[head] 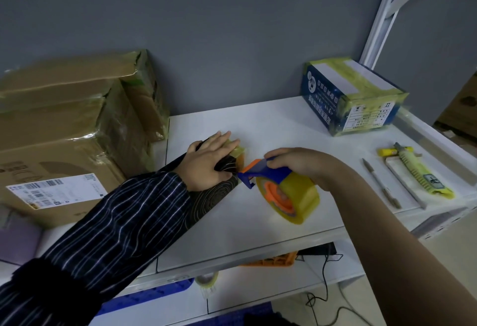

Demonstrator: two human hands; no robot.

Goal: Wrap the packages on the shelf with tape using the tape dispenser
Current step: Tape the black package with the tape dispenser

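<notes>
The right hand (296,163) had its grip closed over the top of the tape dispenser (268,174), fingers curled round the blue-and-orange frame, with the yellowish tape roll (299,196) hanging below it just above the shelf (258,230). The dispenser's blue cutting end sat against the right side of a dark package (214,196) printed with pale swirls, which lay lengthwise near the middle of the white shelf. The left hand (209,163), in a striped dark sleeve, pressed down on top of that package with fingers flat and nearly straight, its grip wide, the thumb beside the dispenser's tip. The far end of the package showed yellowish tape under the fingertips. To the left stood a stack of cardboard boxes (64,124) glossy with tape, the lowest bearing a white shipping label. At the back right stood a blue box (327,98), taped across its top and end. Near the right edge of the shelf lay a yellow utility knife (418,170), a white bar (402,183) and a thin grey blade tool (379,183), side by side. Below the shelf, a spare roll of tape (206,280) showed.
</notes>
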